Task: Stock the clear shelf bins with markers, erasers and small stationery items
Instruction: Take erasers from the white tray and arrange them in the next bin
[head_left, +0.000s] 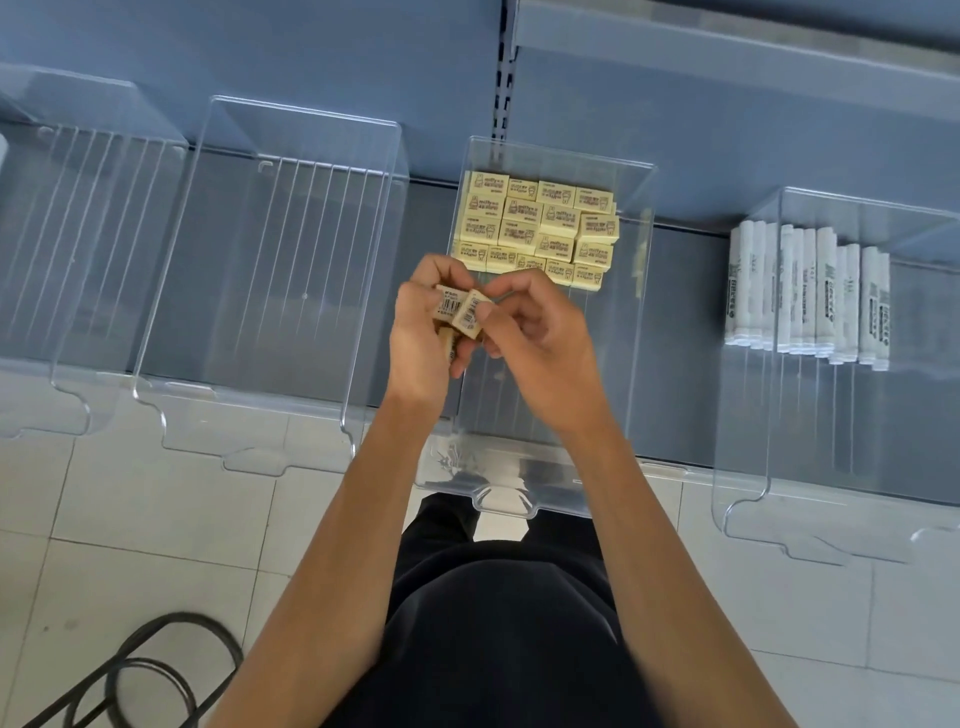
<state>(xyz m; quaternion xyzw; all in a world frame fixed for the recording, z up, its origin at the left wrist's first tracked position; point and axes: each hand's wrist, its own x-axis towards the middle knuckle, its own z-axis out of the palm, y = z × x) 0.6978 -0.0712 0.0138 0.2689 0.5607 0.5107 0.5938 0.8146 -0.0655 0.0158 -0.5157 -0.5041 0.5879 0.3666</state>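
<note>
Head view, looking down on a grey shelf (680, 332) that carries four clear bins side by side, their front lips overhanging a pale tiled floor (130, 519). At the lower left a black cable (179, 617) lies in loops on the tiles. The first bin (93, 234), at the far left and partly cut by the frame edge, shows its ribbed base, and the second bin (291, 249) stands just beside it, ribbed the same way. Next comes the left hand (423, 332), raised over the left wall of the eraser bin (504, 499), about halfway along it. Its fingers are curled round a few loose erasers (448, 301), cream blocks with barcode labels facing up. The right hand (540, 348) meets it from the other side: thumb and forefinger pinch the top eraser (470, 314) of that handful, while its other fingers curl loosely beneath. Behind the hands, at the back of the eraser bin, the stacked erasers (540, 223) lie flat in tight rows, pale yellow with printed wrappers, filling the rear part from wall to wall; the front part of the base is bare ribbed plastic. Well apart to the right, the marker bin (831, 457) holds white markers (805, 296) laid lengthwise in a packed row across its rear half, with their caps towards the person. Both bare forearms reach up from the bottom of the frame, above black clothing (509, 623).
</note>
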